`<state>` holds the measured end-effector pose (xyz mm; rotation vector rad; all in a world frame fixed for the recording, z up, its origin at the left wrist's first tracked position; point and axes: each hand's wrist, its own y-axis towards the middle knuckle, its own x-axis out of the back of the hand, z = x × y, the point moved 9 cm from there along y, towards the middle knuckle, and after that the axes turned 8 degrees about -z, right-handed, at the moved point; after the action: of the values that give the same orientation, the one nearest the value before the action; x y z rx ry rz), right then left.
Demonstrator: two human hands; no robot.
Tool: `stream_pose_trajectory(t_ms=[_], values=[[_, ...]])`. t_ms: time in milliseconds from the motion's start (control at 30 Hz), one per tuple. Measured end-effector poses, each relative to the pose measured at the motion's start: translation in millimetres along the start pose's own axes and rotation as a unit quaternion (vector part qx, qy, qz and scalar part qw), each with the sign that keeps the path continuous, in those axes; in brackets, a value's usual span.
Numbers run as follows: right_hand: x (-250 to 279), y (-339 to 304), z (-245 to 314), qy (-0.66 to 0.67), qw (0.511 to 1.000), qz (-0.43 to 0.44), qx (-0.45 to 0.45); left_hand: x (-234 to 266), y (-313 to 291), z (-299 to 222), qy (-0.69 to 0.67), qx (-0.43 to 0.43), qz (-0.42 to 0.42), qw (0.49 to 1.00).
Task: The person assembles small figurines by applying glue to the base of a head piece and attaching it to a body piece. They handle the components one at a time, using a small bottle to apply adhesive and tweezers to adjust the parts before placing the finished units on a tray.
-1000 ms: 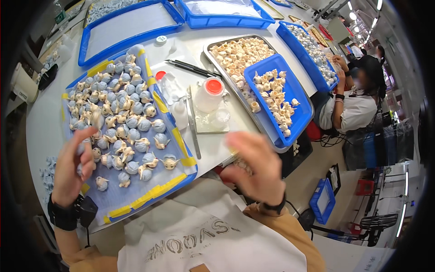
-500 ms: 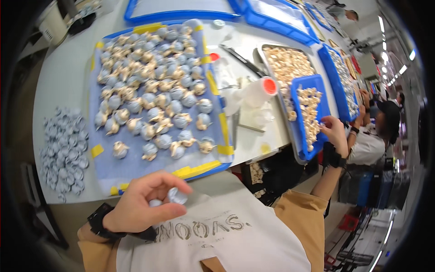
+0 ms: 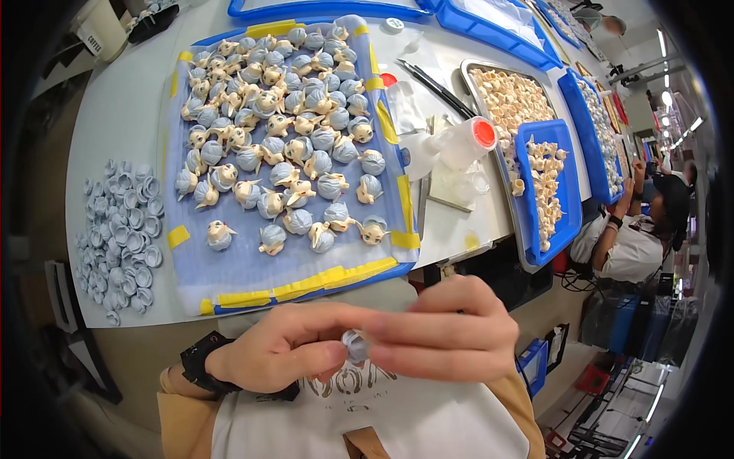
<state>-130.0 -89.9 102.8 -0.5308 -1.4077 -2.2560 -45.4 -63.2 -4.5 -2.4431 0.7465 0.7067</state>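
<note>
In front of my apron, my left hand pinches a small blue-grey doll hair piece between thumb and fingers. My right hand meets it from the right with its fingers closed, covering part of the piece; anything else in those fingers is hidden. Just beyond my hands lies a large blue tray lined with pale cloth and edged with yellow tape. On it sit many small doll heads with blue-grey hair and pointed ears. A pile of loose blue-grey shells lies to the left.
To the right, a small blue tray of cream doll parts rests on a metal tray filled with similar pieces. Between the trays are a red-capped bottle and a black pen-like tool. A co-worker sits at the far right.
My right hand has left the cream parts in the small blue tray and come across to my left hand. The left hand has shifted slightly right, still holding the hair piece.
</note>
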Motion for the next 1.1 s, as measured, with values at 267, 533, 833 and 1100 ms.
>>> stream_pose_trajectory(t_ms=[267,533,833,1100], values=[[-14,-3,-11,0.027,0.997,0.013,-0.073,10,0,-10,0.053,-0.057,-0.089,0.993],[-15,-17,-15,0.02,0.995,-0.039,-0.086,8,-2,-5,0.082,-0.072,-0.029,0.994],[-13,-23,-29,0.092,0.987,-0.076,-0.103,10,1,-10,0.131,-0.104,-0.068,0.983],[-11,-21,-29,0.004,0.987,-0.009,-0.16,5,5,-22,0.243,-0.197,-0.074,0.947]])
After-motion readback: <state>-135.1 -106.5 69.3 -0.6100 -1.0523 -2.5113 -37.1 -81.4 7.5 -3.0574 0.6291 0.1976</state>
